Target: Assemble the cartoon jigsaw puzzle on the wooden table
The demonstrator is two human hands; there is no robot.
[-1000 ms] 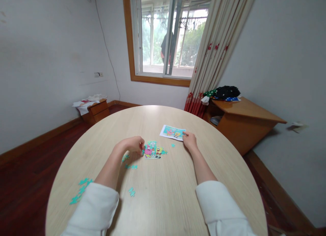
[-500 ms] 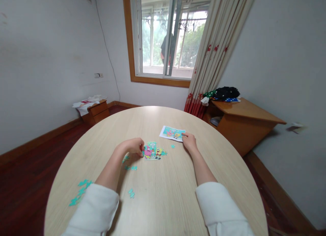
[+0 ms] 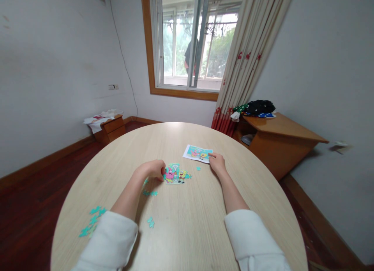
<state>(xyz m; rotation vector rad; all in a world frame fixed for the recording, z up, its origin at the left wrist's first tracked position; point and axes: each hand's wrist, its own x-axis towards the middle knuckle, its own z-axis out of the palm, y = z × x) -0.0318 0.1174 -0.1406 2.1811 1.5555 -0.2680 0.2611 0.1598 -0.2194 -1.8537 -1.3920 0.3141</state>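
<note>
A partly joined jigsaw puzzle [image 3: 174, 173] lies flat mid-table, showing a pink starfish and a yellow sponge figure on teal. At its left edge, my left hand [image 3: 154, 169] is closed in a pinch on a small teal puzzle piece [image 3: 164, 177], mostly covered by the fingers. Beyond the puzzle to the right is a printed picture [image 3: 196, 153] of the same figures on white paper. My right hand [image 3: 217, 162] grips the picture's right edge, fingers on top of it. One loose teal piece [image 3: 198, 168] lies between puzzle and right hand.
More teal pieces [image 3: 150, 193] lie near my left wrist, with others [image 3: 150, 222] closer to me and a cluster [image 3: 93, 220] by my left sleeve. The round wooden table [image 3: 187, 240] stands before a window. A wooden desk [image 3: 280, 134] with clothes is at right.
My left hand has shifted very slightly at the puzzle's left edge, and its forearm now covers more of the loose pieces beside it. My right hand and the picture stay put.
</note>
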